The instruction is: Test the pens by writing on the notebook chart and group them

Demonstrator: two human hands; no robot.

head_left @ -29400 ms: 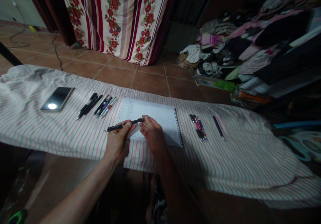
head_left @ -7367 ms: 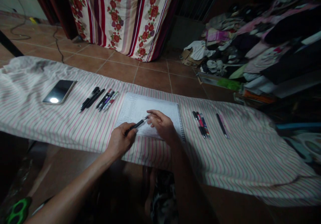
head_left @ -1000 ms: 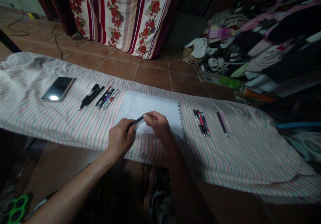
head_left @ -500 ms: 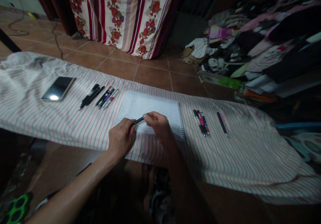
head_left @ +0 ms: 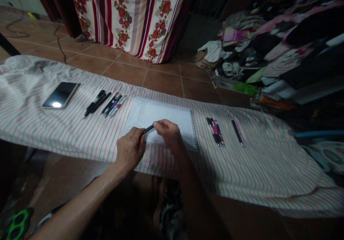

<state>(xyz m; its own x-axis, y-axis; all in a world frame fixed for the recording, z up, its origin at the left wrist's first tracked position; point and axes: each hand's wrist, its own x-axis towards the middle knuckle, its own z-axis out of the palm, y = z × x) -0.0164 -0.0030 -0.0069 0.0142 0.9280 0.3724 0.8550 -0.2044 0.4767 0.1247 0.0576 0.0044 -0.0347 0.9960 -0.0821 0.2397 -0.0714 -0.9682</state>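
The left hand (head_left: 130, 147) is curled nearly closed over the near left part of the notebook (head_left: 168, 111), its fingers wrapped around one end of a black pen (head_left: 148, 129) and hiding that end. The right hand (head_left: 170, 133), over the notebook's near middle, has its thumb and fingers drawn together in a pinch on the pen's other end. The pen slants above the page between the two hands; whether either hand touches the paper, I cannot tell.

The notebook lies with writing on its page and its spiral binding along its right edge. Just left of it sits a group of slim pens (head_left: 115, 105) with white, purple and red parts, then a group of black pens (head_left: 97, 104), and farther left a phone (head_left: 61, 94) with a bright reflection on its dark screen. Right of the notebook lie black, red and blue pens (head_left: 215, 132) side by side, and beyond them a single dark pen (head_left: 237, 132) beside a pinkish one. A striped cloth (head_left: 258, 172) spreads under the notebook. Beyond it hangs a floral curtain (head_left: 125, 18).
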